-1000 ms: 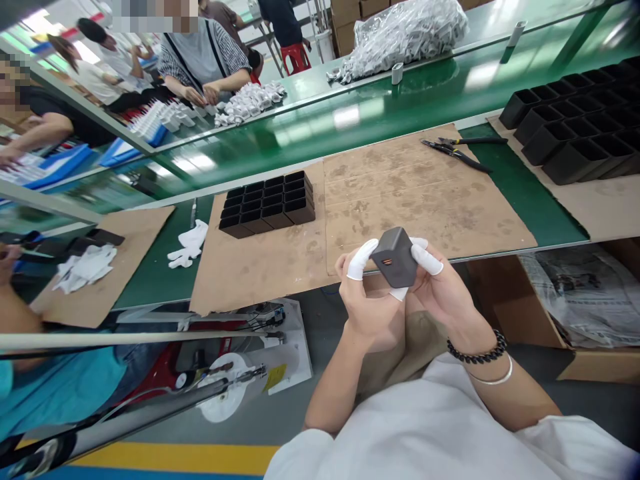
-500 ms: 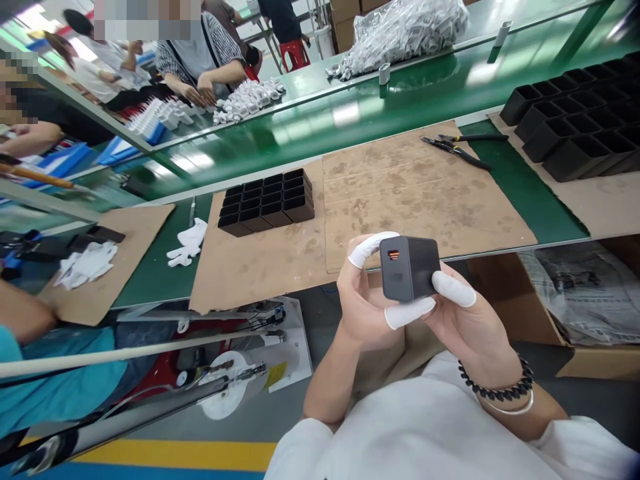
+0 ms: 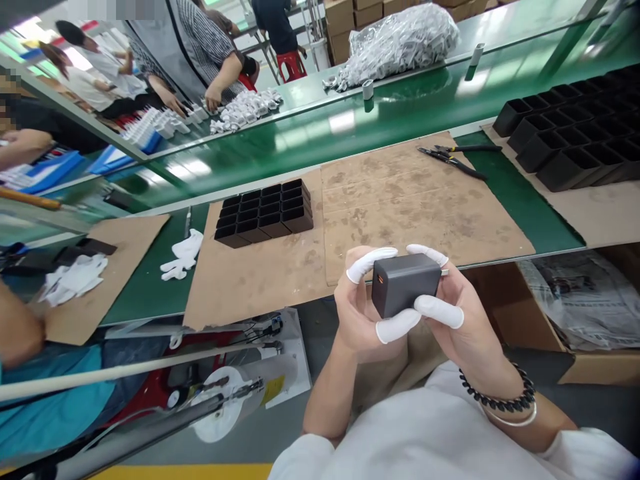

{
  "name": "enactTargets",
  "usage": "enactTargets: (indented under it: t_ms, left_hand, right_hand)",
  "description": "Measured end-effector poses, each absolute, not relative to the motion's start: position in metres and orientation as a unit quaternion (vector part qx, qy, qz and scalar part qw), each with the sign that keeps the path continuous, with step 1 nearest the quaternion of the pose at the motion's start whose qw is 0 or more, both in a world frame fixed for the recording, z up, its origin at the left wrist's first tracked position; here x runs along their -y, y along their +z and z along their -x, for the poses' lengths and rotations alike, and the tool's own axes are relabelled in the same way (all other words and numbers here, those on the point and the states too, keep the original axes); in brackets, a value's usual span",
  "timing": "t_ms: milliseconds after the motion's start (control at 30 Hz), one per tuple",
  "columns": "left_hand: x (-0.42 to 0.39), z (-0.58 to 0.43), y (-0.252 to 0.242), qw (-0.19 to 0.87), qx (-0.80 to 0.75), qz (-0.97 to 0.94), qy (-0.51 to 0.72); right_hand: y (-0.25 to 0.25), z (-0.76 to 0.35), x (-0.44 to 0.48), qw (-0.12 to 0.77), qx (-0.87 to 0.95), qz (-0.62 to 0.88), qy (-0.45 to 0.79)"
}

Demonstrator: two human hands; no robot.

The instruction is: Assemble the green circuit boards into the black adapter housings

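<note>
Between my two hands is a black USB charger (image 3: 407,285), held above the bench's front edge. Its orange-lined port end faces left, and a metal prong shows at the right end. My left hand (image 3: 357,307) grips the port end with thumb and forefinger, both in white finger cots. My right hand (image 3: 465,313) closes on the other end, its thumb along the near side, also in finger cots. Past my hands, a block of open black charger shells (image 3: 265,212) stands on stained cardboard (image 3: 390,200).
Diagonal cutters (image 3: 453,160) lie at the cardboard's back right. More black shells (image 3: 570,150) stand at far right. A white glove (image 3: 183,255) lies to the left. Behind runs a green conveyor (image 3: 300,137) with small white parts. Below right is an open carton (image 3: 520,300); co-workers sit across and left.
The charger has turned in my fingers: its port end now points more to the left, and its long side and prong show. A co-worker's hands across the conveyor have moved apart.
</note>
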State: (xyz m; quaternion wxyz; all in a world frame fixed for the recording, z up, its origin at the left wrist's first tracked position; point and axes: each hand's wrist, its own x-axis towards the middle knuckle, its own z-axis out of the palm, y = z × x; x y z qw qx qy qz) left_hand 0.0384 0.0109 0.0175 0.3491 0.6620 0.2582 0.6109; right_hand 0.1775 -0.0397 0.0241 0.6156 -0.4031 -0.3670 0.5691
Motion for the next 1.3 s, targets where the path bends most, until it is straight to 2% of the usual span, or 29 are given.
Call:
enactTargets:
  t_ms: [133,300,433,533,600,733,800,867,967,1100,1200,1300]
  left_hand:
    - [-0.014,-0.032,-0.001,0.471,-0.339,-0.586,0.565]
    - [-0.028,-0.021,-0.025,0.633,-0.378,-0.448,0.505]
    - [-0.046,-0.015,-0.024,0.727,-0.352,-0.391,0.441]
    - [-0.058,-0.011,-0.015,0.791,-0.318,-0.366,0.373]
    - [-0.064,-0.008,-0.014,0.823,-0.301,-0.320,0.361]
    - [-0.070,-0.003,-0.029,0.821,-0.312,-0.191,0.438]
    - [-0.073,-0.002,-0.041,0.814,-0.330,-0.147,0.454]
    - [-0.075,0.000,-0.052,0.816,-0.339,-0.120,0.452]
    - [-0.078,0.002,-0.064,0.830,-0.317,-0.105,0.448]
    - [-0.081,0.000,-0.067,0.867,-0.242,-0.114,0.421]
    - [-0.082,-0.004,-0.063,0.878,-0.206,-0.135,0.411]
    - [-0.082,-0.006,-0.060,0.877,-0.197,-0.170,0.404]
  right_hand:
    - [0.022,-0.186,0.027,0.608,0.419,0.448,0.504]
    - [0.036,-0.229,-0.006,0.469,0.627,0.499,0.372]
    - [0.054,-0.257,-0.042,0.378,0.715,0.422,0.410]
    - [0.058,-0.257,-0.070,0.369,0.693,0.399,0.474]
    - [0.059,-0.248,-0.082,0.384,0.679,0.419,0.465]
    - [0.070,-0.225,-0.085,0.429,0.745,0.443,0.256]
    - [0.077,-0.212,-0.080,0.370,0.831,0.382,0.161]
    - [0.079,-0.198,-0.077,0.258,0.900,0.335,0.104]
    - [0.077,-0.183,-0.093,0.133,0.923,0.342,0.120]
    - [0.086,-0.189,-0.165,0.098,0.891,0.392,0.208]
    - [0.104,-0.212,-0.243,0.073,0.814,0.566,0.110]
    - [0.117,-0.239,-0.312,0.050,0.756,0.648,0.075]
